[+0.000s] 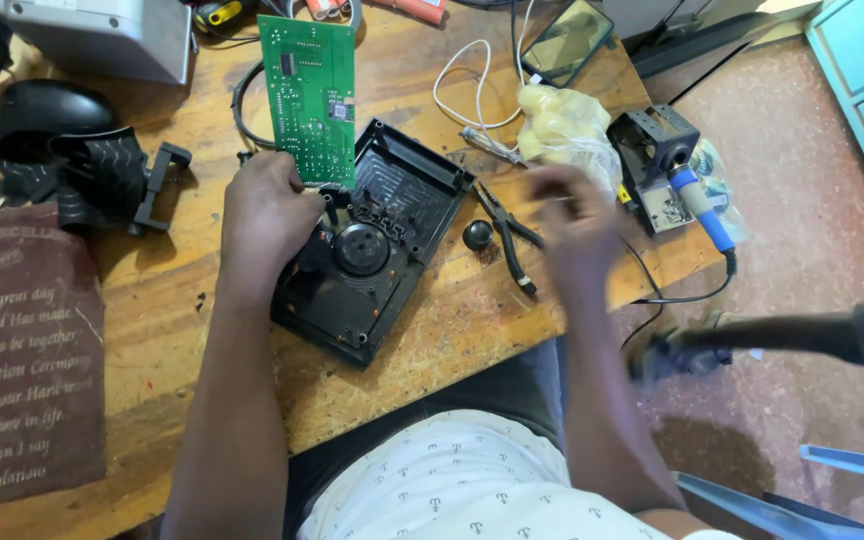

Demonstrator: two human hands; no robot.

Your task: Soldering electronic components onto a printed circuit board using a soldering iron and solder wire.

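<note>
Your view is evenly lit by soft daylight, bright enough to read the grain of the bench. Shadows are faint and short. Your right hand is smeared by motion blur, while your left hand and the green circuit board stay sharp. Straight lines bow slightly toward the frame's edges. A dark screen at the top shows a dull reflection.

Green circuit board, black casing, blue-handled soldering iron.
</note>
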